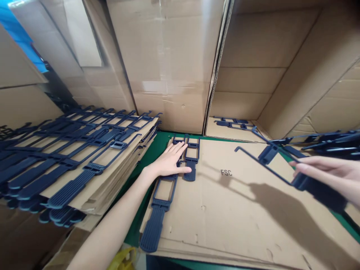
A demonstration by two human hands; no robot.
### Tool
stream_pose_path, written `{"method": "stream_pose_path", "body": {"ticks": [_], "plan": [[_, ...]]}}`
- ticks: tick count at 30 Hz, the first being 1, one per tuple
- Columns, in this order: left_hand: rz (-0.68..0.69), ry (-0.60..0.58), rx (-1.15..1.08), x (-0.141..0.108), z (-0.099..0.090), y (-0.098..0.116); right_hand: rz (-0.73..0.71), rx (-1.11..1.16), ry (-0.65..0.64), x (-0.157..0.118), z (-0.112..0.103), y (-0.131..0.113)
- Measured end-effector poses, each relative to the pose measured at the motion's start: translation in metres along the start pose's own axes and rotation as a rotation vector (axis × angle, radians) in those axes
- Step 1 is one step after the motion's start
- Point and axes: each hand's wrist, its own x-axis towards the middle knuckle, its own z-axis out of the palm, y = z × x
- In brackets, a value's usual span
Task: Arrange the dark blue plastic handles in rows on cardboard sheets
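My left hand [170, 159] lies with fingers stretched over dark blue plastic pieces on a cardboard sheet [213, 210]. Each piece has an open frame with hooked ends and a ribbed, rounded paddle. One such piece [153, 228] points its paddle toward me; a second piece [190, 170] shows just right of my fingers. At the right, my right hand [332, 174] grips another dark blue plastic piece [274, 168] above the sheet, its hooked arms pointing left and away. The fingers wrap its middle, and its shadow falls on the cardboard marked FSC.
At the left, a stack of cardboard sheets [98, 195] carries rows of similar pieces [70, 187], with paddles overhanging the edge. An open cardboard box [253, 75] at the back right holds a few pieces [236, 125]. More dark pieces [334, 144] lie at the right. Green surface [143, 180] shows between the stacks.
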Motion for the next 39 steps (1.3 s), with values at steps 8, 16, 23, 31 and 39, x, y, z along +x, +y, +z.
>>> {"method": "stream_pose_path", "body": {"ticks": [8,16,23,31,39], "plan": [[-0.01,-0.006,0.021,0.001,0.002,0.0,0.023,0.31,-0.513,0.007,0.08,0.004],[-0.029,-0.021,0.045,0.0,-0.001,0.005,0.011,0.408,-0.527,-0.003,0.091,0.027],[-0.04,0.007,0.0,0.001,-0.002,0.004,-0.091,0.216,-0.407,-0.006,0.089,0.032],[0.016,0.178,-0.123,0.006,-0.003,-0.004,-0.528,-0.199,-0.153,-0.002,0.08,0.035],[0.092,0.48,-0.089,0.007,-0.008,-0.005,-0.6,-0.668,-0.267,-0.026,0.095,0.012]]}}
